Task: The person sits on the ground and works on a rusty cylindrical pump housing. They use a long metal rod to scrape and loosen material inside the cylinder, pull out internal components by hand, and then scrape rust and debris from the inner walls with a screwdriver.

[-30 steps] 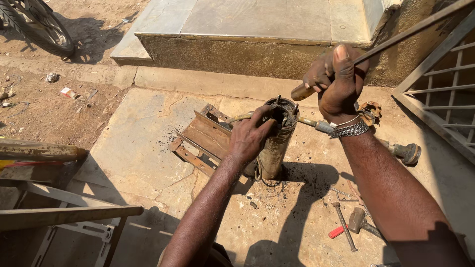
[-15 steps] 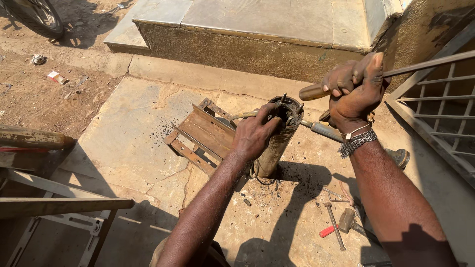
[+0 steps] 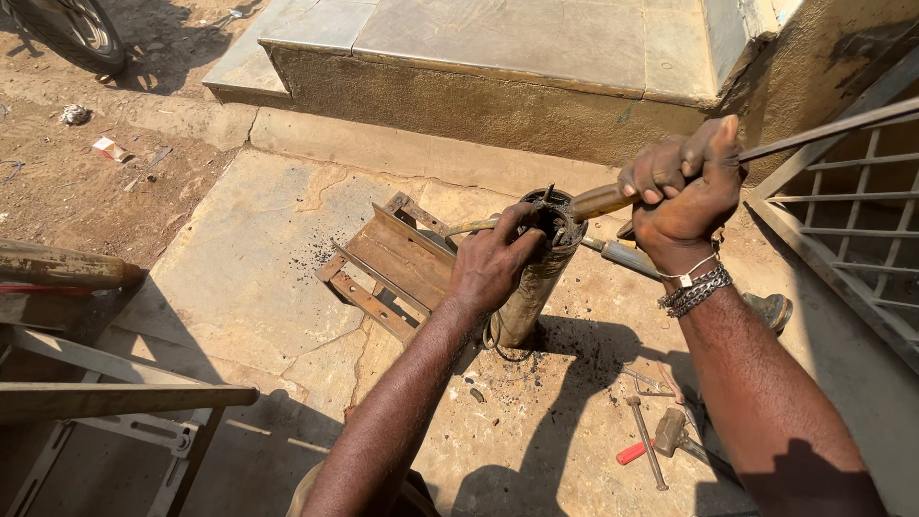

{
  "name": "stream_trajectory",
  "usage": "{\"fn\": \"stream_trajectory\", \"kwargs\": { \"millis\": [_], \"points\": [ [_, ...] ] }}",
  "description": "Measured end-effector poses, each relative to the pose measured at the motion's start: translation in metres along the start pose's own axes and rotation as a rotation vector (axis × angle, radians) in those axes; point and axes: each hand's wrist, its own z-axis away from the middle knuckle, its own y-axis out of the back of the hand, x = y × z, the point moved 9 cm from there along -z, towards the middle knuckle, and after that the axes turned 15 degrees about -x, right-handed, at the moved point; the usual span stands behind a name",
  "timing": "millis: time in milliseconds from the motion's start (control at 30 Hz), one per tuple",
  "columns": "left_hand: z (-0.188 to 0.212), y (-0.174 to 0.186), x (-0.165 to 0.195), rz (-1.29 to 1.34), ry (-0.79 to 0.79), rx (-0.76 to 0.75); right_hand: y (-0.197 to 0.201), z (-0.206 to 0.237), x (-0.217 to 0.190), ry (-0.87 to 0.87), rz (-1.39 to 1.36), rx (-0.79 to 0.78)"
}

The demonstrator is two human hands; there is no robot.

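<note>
Closest to me, low on the right of the stone floor [image 3: 239, 278], lie a small hammer [image 3: 670, 431], a thin metal rod [image 3: 647, 442] and a red-handled tool [image 3: 633, 452], all near each other in the shadow of my right arm. To my left a wooden plank [image 3: 115, 397] sticks out over a pale metal frame [image 3: 124, 436]. A little farther on, my left hand [image 3: 493, 263] wraps the upper side of the upright metal cylinder [image 3: 531, 287], which stands on the floor with its base in a scatter of black grit; my fingers curl over its dark open top, so that grip is closed on the cylinder. My right hand [image 3: 684, 191] sits just beyond and to the right, closed tight round the wooden handle [image 3: 603, 201] of a tool whose front end reaches the cylinder's mouth (what the tip meets inside, I cannot tell). A metal chain bracelet [image 3: 694, 287] hangs on that wrist. Beside the cylinder on the left lies a rusty angle-iron bracket [image 3: 383, 263], flat on the floor. Behind it all runs a stone step [image 3: 498, 57], with a metal grille [image 3: 862, 230] at the right and a tyre [image 3: 72, 29] at the far left.
</note>
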Motion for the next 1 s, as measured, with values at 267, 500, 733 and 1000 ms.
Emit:
{"fn": "stream_trajectory", "kwargs": {
  "millis": [267,500,733,1000],
  "points": [
    [0.0,0.0,-0.001,0.008,-0.014,0.004,-0.013,0.001,-0.02,-0.152,0.041,0.051],
    [0.004,0.004,0.003,-0.026,0.007,0.008,-0.007,0.028,-0.065,-0.444,0.353,-0.057],
    [0.002,0.014,0.007,0.047,0.041,-0.001,-0.032,-0.027,-0.065,0.054,0.276,-0.09],
    [0.014,0.048,0.025,-0.125,-0.077,0.325,-0.047,-0.05,0.026,-0.088,0.127,-0.26]
  ]
}}
